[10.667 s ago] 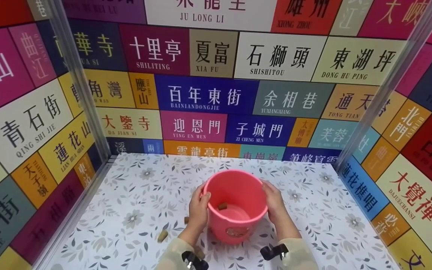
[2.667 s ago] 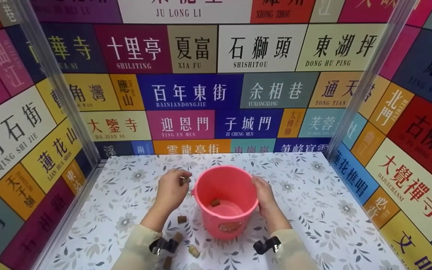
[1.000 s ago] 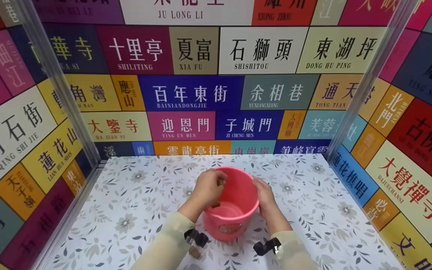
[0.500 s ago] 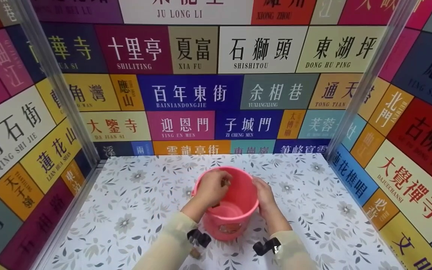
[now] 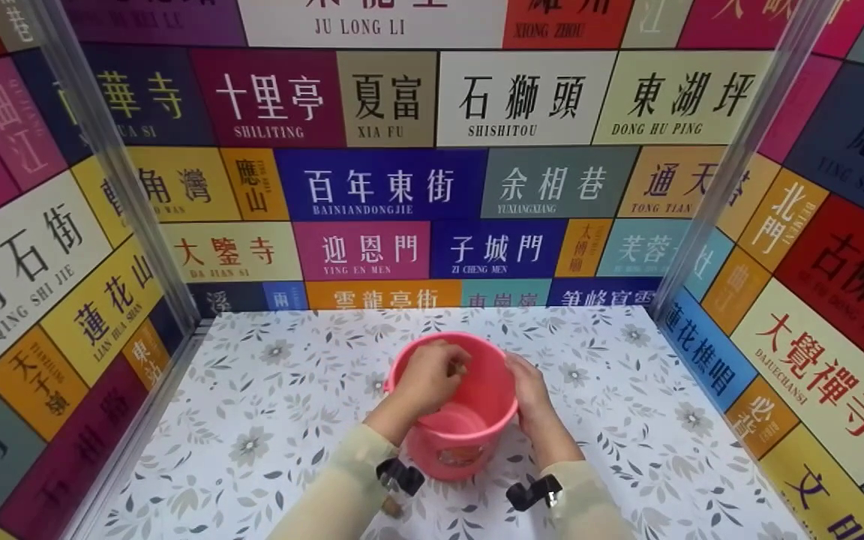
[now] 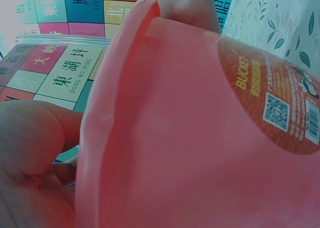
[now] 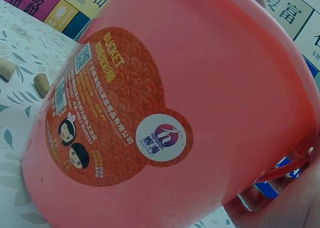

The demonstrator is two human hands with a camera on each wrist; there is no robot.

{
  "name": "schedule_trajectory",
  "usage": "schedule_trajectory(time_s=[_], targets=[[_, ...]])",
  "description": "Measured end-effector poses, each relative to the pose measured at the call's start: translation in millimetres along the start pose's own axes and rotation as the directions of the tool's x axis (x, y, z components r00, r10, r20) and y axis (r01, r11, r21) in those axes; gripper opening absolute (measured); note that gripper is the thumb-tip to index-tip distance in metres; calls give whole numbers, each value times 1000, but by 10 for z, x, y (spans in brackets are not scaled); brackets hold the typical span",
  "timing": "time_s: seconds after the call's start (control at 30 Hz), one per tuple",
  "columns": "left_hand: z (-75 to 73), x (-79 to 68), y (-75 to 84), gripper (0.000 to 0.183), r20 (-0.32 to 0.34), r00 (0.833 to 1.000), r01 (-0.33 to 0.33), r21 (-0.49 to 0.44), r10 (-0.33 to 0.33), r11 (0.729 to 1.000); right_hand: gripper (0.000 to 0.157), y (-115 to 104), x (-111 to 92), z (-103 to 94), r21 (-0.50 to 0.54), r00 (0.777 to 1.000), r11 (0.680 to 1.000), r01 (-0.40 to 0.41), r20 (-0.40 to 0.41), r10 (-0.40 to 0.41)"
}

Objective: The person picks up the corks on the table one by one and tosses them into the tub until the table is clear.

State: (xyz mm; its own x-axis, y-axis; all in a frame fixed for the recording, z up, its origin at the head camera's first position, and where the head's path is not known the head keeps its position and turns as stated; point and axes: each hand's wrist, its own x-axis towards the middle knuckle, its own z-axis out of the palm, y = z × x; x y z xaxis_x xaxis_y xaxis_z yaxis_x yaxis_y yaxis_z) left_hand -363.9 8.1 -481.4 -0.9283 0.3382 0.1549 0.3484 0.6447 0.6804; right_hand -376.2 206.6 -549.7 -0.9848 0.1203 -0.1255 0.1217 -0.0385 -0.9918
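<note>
Pink bucket (image 5: pixel 483 396): orange label (image 7: pixel 112 97) lettered "BUCKET", white roundel (image 7: pixel 161 137) marked "辉海". Behind bucket: white panel (image 5: pixel 526 99) "SHISHITOU", blue panel (image 5: pixel 383 185) "BAINIANDONGJIE". Left of bucket: cream panel (image 5: pixel 25 262) "QING SHI JIE". Right of bucket: pale panel (image 5: pixel 826 351) "DAJUECHANSI".

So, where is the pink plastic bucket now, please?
In the head view, the bucket is at lower centre on the white leaf-patterned tabletop, left hand at its opening, right hand at its right rim.
</note>
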Motion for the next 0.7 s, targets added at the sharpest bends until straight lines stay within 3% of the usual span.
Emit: schedule_trajectory(time_s=[0.43,0.7], targets=[[38,-12,-8,35,0,999,42,21,-42,999,46,0,-18,-15,-8,1000,1000,-6,-6,5],[-20,-76,-97,31,-7,1000,8,56,-8,998,46,12,17,-2,7,1000,1000,4,-12,-4]])
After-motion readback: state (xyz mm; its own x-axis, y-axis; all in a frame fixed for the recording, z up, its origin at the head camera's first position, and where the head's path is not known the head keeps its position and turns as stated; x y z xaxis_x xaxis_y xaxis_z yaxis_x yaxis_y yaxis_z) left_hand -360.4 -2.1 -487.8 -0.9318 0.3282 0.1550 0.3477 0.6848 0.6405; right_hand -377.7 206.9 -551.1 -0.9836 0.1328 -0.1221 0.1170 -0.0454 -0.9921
